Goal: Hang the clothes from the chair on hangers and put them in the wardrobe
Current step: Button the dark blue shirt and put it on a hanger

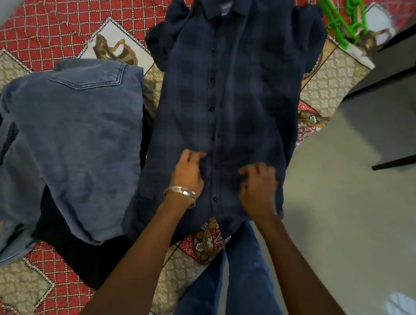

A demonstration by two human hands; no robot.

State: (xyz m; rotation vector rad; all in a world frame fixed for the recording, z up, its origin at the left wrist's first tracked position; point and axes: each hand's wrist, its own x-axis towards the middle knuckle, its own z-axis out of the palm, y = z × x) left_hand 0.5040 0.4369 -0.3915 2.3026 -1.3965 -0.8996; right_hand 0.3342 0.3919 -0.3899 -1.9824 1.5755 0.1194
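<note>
Navy checked shirt (225, 102) lies flat, front up and buttoned, on the bedspread (36, 34), its hem at the near edge of the bed and its collar toward the far side. Left hand (188, 174), silver bangle (181, 193) on the wrist, pinches the cloth just left of the button placket near the hem, fingers curled into the fabric. Right hand (258, 186) grips the cloth just right of the placket, fingers curled, level with the left. Person's blue jeans legs (233, 277) stand against the near edge of the bed. Left of the shirt, touching its side, a faded denim garment (74, 141) is heaped over something black (86, 262). Neck label inside the collar is too blurred to read. Green plastic hangers (344, 15) lie at the far right corner of the bed, just beyond the shirt's sleeve. Grey floor (351, 209) and dark-edged furniture (391, 73) to the right.
</note>
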